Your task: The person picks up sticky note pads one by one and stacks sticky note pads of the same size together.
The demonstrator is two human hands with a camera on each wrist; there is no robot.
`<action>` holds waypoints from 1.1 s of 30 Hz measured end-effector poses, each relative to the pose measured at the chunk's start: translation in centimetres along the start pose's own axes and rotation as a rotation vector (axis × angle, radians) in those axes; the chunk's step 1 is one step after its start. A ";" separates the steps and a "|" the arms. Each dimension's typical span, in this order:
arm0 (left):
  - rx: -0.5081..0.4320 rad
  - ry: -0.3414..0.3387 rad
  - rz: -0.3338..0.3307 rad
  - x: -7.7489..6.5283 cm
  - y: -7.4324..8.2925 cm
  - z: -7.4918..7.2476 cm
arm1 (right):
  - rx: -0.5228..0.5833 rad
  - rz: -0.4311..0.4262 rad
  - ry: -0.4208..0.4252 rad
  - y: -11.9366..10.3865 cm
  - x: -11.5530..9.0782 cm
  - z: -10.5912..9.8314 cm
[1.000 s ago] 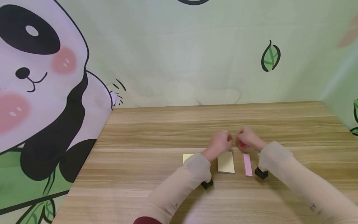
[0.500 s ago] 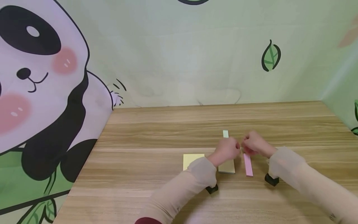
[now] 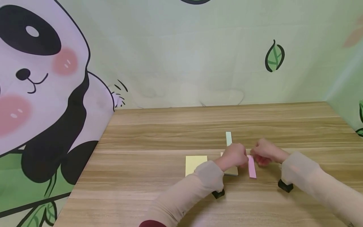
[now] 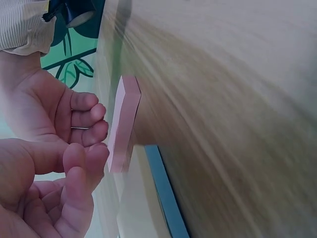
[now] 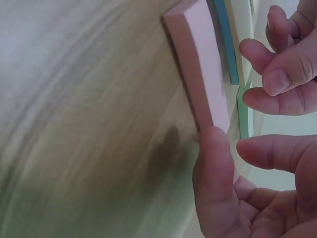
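Observation:
A narrow pink sticky-note pad (image 3: pixel 252 168) lies on the table between the two hands. My left hand (image 3: pixel 233 155) is over a cream sticky-note pad (image 3: pixel 232 171) and covers much of it; its fingertips reach close to the pink pad. On the other side, my right hand (image 3: pixel 267 153) has its fingers loosely bent near the pink pad's far end. In the right wrist view the right thumb (image 5: pixel 215 171) overlaps the end of the pink pad (image 5: pixel 205 62), apart from the index finger. Nothing shows between the left hand's fingers (image 4: pixel 81 198) in the left wrist view.
Left of the cream pad lies a square yellow sticky-note pad (image 3: pixel 195 163), partly under the left sleeve. A pale green strip pad (image 3: pixel 228 138) lies beyond the left hand. The wood table (image 3: pixel 136 176) meets a panda-printed backdrop (image 3: pixel 170 63) at its back edge.
Both hands have moved right and nearer, from beyond the pads to beside the pink pad. More of the green strip pad and the yellow pad now shows. The pads have stayed in place.

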State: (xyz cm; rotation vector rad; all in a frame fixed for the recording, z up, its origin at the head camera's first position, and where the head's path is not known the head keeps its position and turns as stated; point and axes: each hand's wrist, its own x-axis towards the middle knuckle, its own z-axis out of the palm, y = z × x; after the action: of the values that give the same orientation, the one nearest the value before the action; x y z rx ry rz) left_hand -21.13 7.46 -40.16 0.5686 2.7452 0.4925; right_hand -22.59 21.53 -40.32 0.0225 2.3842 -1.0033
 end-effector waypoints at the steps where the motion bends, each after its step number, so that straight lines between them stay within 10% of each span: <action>1: 0.000 -0.004 -0.005 0.0 0.1 0.0 | 0.000 0.020 -0.007 0.1 -0.1 0.0; 33: -0.004 -0.031 -0.066 1.0 0.6 1.2 | 0.152 0.061 -0.032 0.6 0.6 0.5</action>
State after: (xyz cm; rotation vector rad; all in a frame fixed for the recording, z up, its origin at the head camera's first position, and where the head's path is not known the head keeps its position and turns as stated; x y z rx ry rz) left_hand -21.41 8.75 -41.19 0.4796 2.7236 0.4692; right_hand -22.79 21.50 -41.27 0.1336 2.2601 -1.1441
